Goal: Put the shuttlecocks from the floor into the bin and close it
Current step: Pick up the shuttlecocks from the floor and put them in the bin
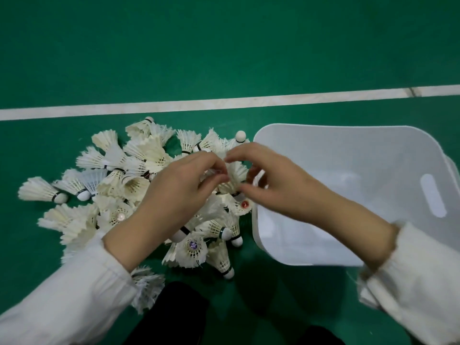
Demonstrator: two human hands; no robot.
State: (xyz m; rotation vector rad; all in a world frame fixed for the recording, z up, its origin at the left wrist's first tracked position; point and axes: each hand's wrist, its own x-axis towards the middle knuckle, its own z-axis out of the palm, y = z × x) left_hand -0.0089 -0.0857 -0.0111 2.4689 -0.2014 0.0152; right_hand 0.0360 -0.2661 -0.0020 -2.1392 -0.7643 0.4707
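Right now both hands meet over the pile (139, 155) of shuttlecocks on the green floor (224, 46). Between them is one shuttlecock (235, 174), lifted a little above the others. The left hand (184, 188) has its fingers curled and pinches the feathers from the left side. The right hand (281, 180) closes thumb and forefinger round the same feathers from the right side. The fingers are blurred, so I cannot say how firm each grip is.

The feathers of this shuttlecock spread upward and away from the person. Its long axis therefore seems to stand rather steep, with the heavy end down.

The white bin (373, 150) stands open just to the right of the right hand, and part of its mouth lies under the right forearm. From the left hand it is well apart, behind the right hand. The right hand is clearly the nearer one, so I think it should carry the shuttlecock sideways to the right and let it fall in.

Almost all the shuttlecocks are under and to the left of the hands, so the task looks near its beginning. I cannot make out a lid.
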